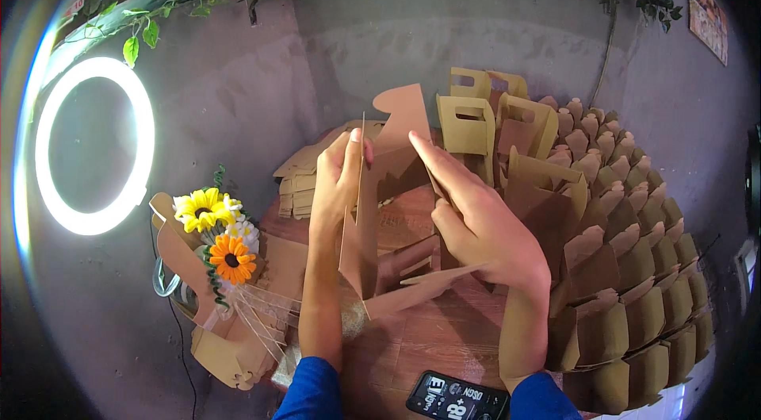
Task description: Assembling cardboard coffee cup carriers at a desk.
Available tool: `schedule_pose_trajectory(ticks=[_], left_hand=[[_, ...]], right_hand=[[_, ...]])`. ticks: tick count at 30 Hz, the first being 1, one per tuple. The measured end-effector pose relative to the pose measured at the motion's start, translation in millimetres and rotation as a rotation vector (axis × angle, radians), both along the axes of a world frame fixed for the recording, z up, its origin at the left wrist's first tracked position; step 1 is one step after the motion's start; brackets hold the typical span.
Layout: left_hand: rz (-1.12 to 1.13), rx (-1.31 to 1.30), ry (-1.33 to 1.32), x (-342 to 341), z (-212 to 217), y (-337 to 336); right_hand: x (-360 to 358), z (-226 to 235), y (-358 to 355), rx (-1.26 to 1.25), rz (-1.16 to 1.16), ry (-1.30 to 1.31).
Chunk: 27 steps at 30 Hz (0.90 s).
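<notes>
Over the table I hold a partly folded brown cardboard carrier box (403,126), its panels standing up and a curved tab on its far side. My left hand (341,162) is closed on the upright left panel, thumb on one face and fingertips round the other. My right hand (483,222) grips the right panel, with fingers stretched along its outside and the thumb bent inward. One flap (420,293) of the box sticks out toward me. Slotted cardboard shows low inside the box; part of the right panel is hidden behind my right hand.
Rows of folded cardboard boxes (626,285) crowd the right, with handled carriers (468,122) behind. Flat cardboard pieces (297,182) are stacked at the back left. Artificial flowers (230,259) and more cardboard (230,356) lie left. A phone (458,398) rests nearby; a ring light (143,142) glows.
</notes>
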<state>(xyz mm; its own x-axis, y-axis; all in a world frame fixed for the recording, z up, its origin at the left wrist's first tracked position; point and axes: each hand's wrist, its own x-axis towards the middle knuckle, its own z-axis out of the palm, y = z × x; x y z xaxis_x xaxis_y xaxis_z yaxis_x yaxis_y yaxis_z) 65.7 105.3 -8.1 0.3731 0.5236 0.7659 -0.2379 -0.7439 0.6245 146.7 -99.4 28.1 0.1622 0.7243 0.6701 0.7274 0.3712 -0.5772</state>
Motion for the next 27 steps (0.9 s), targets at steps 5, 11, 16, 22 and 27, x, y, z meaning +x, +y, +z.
schedule_pose_trajectory(ticks=[5,11,16,22,27], left_hand=[[-0.097,0.035,0.178,-13,14,-6],[-0.145,-0.123,0.243,-17,12,7],[-0.098,-0.182,0.325,-28,22,0],[-0.161,-0.151,0.311,-22,18,4],[-0.221,-0.140,0.341,-27,11,10]], right_hand=[[4,-2,1,0.008,0.018,-0.027],[1,3,-8,-0.101,0.029,0.079],[5,-5,1,0.038,0.040,-0.070],[7,-4,-6,-0.080,-0.013,-0.154],[3,-7,-12,-0.232,-0.058,-0.276]])
